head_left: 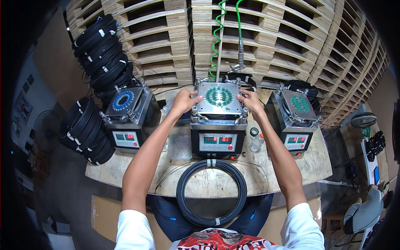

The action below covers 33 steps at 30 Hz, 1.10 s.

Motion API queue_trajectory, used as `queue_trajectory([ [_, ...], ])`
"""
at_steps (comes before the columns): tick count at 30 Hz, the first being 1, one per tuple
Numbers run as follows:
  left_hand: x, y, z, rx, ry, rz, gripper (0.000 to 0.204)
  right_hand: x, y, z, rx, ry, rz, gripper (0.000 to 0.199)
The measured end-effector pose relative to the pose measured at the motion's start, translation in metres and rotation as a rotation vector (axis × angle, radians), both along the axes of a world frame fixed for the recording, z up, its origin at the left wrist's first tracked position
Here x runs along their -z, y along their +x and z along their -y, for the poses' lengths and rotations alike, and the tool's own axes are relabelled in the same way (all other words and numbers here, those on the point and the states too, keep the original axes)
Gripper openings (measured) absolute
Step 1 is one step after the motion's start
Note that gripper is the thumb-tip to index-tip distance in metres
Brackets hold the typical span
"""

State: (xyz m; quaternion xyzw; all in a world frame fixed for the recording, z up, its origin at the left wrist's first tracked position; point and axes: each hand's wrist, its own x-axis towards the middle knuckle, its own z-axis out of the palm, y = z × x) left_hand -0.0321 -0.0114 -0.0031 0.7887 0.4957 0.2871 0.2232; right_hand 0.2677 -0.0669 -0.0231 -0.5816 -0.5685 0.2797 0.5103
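In the middle stands a boxy polishing machine (195,139) with a lit front panel. On its top lies a square metal fixture plate (204,106), filled with rings of small green connectors (219,96). My left hand (184,102) grips the plate's left edge, its thumb on the upper face. At the right edge my right hand (251,101) has hold of the same plate, fingers partly hidden under it. Clamp posts (194,110) rise at the corners. A coil of black fibre cable (182,187) with blue-tipped ends leans at the table's front edge, by my lap.
Similar machines stand left (143,121) and right (275,112); the left plate carries a blue ring. Black cable coils (104,54) are stacked at far left. A clear tray (180,148) and small bottle (257,143) flank the middle machine. A green air hose with a gun (239,64) hangs behind.
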Motion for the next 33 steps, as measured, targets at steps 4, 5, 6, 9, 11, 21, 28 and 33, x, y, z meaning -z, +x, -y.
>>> queue_trajectory([
  [4, -0.001, -0.005, 0.020, 0.061, -0.295, 0.242, 0.069, -0.004, 0.017, 0.016, -0.109, -0.126, 0.024, 0.049],
  [5, -0.010, -0.007, 0.033, 0.071, -0.422, 0.347, 0.074, -0.010, 0.021, 0.027, -0.137, -0.147, 0.033, 0.052],
  [6, -0.010, -0.021, 0.038, 0.161, -0.445, 0.405, 0.081, -0.023, 0.014, 0.040, -0.173, -0.180, 0.043, 0.058],
  [9, -0.022, -0.043, 0.061, 0.335, -0.237, 0.224, 0.100, -0.054, 0.014, 0.075, -0.379, -0.120, 0.172, 0.077],
  [11, -0.030, -0.035, 0.070, 0.352, -0.236, 0.152, 0.110, -0.057, 0.015, 0.083, -0.426, -0.157, 0.270, 0.085],
  [21, -0.033, -0.017, 0.061, 0.323, 0.238, -0.062, 0.107, -0.040, -0.009, 0.075, -0.289, -0.013, 0.470, 0.092],
  [28, -0.032, -0.015, 0.002, 0.237, -0.233, 0.543, 0.086, -0.038, 0.014, 0.008, -0.141, 0.065, 0.094, 0.048],
  [33, -0.001, 0.015, -0.057, 0.089, -0.513, 0.744, 0.095, -0.006, 0.030, -0.071, -0.032, 0.281, 0.121, 0.040],
])
